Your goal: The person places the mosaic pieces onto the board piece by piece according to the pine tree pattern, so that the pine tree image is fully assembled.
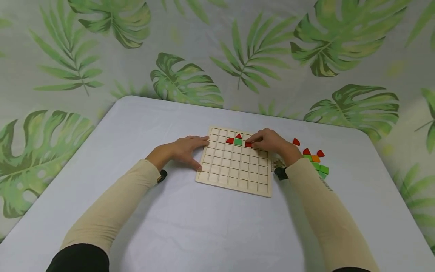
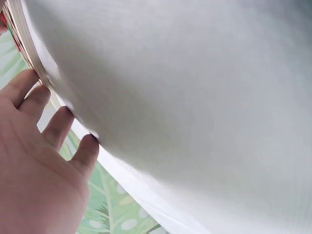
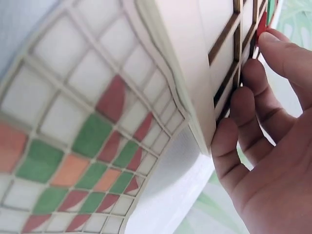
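A pale wooden grid board [image 1: 234, 166] lies on the table. On its upper rows sit a red triangle tile [image 1: 239, 136], a green square tile [image 1: 238, 142] and a red rounded tile [image 1: 230, 140]. My right hand [image 1: 270, 141] pinches another red tile [image 1: 249, 144] at the board, just right of the green one; its exact shape is partly covered. In the right wrist view the thumb touches this red tile [image 3: 262, 30], and the other fingertips rest along the grid. My left hand [image 1: 185, 149], fingers spread, touches the board's left edge.
Loose red, green and orange tiles [image 1: 315, 158] lie on the table right of the right wrist. A pattern card [image 3: 73, 161] with a printed coloured grid is beside the board, mostly hidden by the right forearm in the head view. Leaf-print cloth hangs behind the white table [image 1: 163, 117].
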A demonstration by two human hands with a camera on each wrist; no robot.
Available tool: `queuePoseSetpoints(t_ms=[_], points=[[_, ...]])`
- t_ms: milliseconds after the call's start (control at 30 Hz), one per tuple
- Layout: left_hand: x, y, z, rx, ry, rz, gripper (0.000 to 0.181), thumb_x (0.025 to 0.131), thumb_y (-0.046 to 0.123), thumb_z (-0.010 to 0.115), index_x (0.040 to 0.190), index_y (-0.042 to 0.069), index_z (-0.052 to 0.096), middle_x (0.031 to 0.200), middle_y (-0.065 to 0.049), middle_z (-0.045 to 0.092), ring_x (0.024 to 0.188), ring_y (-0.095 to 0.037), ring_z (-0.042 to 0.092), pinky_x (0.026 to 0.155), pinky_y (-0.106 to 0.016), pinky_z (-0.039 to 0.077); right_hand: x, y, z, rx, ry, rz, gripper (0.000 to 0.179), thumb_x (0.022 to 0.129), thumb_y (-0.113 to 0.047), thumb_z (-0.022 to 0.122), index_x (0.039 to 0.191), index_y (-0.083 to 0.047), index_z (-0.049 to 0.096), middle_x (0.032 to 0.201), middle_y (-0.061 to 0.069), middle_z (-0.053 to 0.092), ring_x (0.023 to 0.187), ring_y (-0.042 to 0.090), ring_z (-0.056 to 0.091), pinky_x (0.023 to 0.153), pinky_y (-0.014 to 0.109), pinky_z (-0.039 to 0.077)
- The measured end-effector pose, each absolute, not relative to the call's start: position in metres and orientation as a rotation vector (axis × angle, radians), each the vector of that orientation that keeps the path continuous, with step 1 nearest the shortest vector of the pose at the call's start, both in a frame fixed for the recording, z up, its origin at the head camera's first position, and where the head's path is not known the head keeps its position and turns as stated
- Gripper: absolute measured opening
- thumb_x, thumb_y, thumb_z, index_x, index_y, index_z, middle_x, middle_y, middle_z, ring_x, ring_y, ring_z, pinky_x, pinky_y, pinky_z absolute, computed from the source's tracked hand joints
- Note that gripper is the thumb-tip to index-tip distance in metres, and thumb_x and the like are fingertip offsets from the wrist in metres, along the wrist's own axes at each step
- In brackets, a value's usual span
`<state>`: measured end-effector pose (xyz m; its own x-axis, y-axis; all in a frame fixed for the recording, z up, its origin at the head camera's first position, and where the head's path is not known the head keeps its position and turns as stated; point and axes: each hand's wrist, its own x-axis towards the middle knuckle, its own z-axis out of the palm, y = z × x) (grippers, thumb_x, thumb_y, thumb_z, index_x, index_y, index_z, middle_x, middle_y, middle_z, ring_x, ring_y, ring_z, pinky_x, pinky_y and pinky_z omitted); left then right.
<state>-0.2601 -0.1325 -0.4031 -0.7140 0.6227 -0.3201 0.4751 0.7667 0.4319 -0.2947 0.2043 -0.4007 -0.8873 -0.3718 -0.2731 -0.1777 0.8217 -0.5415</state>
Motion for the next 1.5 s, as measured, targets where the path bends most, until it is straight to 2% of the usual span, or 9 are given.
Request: queuePoseSetpoints(t_ms=[133,267,333,433,667,1000,1133,1367,1500], points=[[-0.259,-0.133,-0.402,0.81,2.498,0.464,0.097,0.079,0.045,0.08,0.157,0.016,0.03,0.169,0.001,0.014,0.156,-0.032,0.014,0.124,-0.056,0.018,-0.294,0.2,-0.4,-0.383,2.635,-0.745,0.032,0.098,-0.02,0.059,0.128,-0.019,0.069,0.139,0.015,0.06,0.13,0.033,0.053,0.105,0.051,0.046],[-0.258,-0.133,-0.401,0.795,2.493,0.469,0.097,0.079,0.045,0.08,0.157,0.016,0.03,0.169,0.001,0.013,0.156,-0.032,0.013,0.124,-0.056,0.018,-0.292,0.197,-0.401,-0.373,2.638,-0.759,0.031,0.098,-0.019,0.06,0.127,-0.02,0.069,0.128,0.015,0.064,0.112,0.029,0.058,0.094,0.044,0.05],[-0.258,-0.133,-0.402,0.796,2.49,0.471,0.097,0.079,0.045,0.08,0.157,0.017,0.03,0.169,0.001,0.013,0.156,-0.032,0.013,0.124,-0.056,0.017,-0.291,0.196,-0.402,-0.38,2.644,-0.757,0.032,0.097,-0.018,0.059,0.127,-0.019,0.07,0.12,0.015,0.065,0.102,0.027,0.057,0.087,0.04,0.049],[-0.257,-0.132,-0.402,0.8,2.488,0.472,0.097,0.079,0.045,0.08,0.157,0.017,0.03,0.169,0.001,0.013,0.156,-0.032,0.013,0.124,-0.056,0.018,-0.29,0.195,-0.403,-0.388,2.656,-0.752,0.032,0.096,-0.017,0.059,0.126,-0.02,0.07,0.113,0.014,0.065,0.095,0.025,0.053,0.083,0.037,0.047],[-0.258,-0.132,-0.403,0.828,2.507,0.447,0.097,0.079,0.045,0.08,0.157,0.016,0.03,0.169,0.001,0.015,0.156,-0.031,0.015,0.124,-0.054,0.019,-0.29,0.196,-0.404,-0.378,2.648,-0.754,0.032,0.098,-0.018,0.059,0.128,-0.021,0.068,0.126,0.015,0.063,0.107,0.028,0.057,0.094,0.045,0.049],[-0.259,-0.132,-0.403,0.825,2.507,0.453,0.097,0.078,0.045,0.081,0.156,0.015,0.031,0.169,0.0,0.015,0.156,-0.031,0.016,0.124,-0.055,0.019,-0.291,0.197,-0.404,-0.396,2.652,-0.746,0.032,0.098,-0.016,0.059,0.128,-0.019,0.068,0.108,0.012,0.064,0.091,0.024,0.05,0.081,0.037,0.045],[-0.259,-0.133,-0.402,0.819,2.514,0.447,0.097,0.078,0.044,0.081,0.156,0.016,0.031,0.169,0.001,0.015,0.156,-0.031,0.016,0.124,-0.055,0.02,-0.291,0.194,-0.402,-0.427,2.661,-0.745,0.032,0.098,-0.016,0.059,0.128,-0.019,0.068,0.104,0.012,0.064,0.088,0.024,0.05,0.078,0.037,0.044],[-0.257,-0.131,-0.4,0.816,2.502,0.462,0.097,0.078,0.043,0.082,0.156,0.016,0.032,0.169,0.002,0.015,0.155,-0.031,0.016,0.124,-0.054,0.019,-0.287,0.201,-0.393,-0.473,2.625,-0.758,0.032,0.099,-0.016,0.056,0.13,-0.014,0.066,0.125,0.017,0.064,0.109,0.031,0.059,0.093,0.047,0.05],[-0.257,-0.131,-0.4,0.817,2.507,0.456,0.096,0.078,0.043,0.082,0.156,0.016,0.032,0.169,0.001,0.015,0.155,-0.031,0.017,0.124,-0.053,0.019,-0.285,0.21,-0.382,-0.501,2.669,-0.738,0.032,0.1,-0.014,0.054,0.129,-0.011,0.064,0.127,0.019,0.062,0.111,0.034,0.057,0.091,0.049,0.049]])
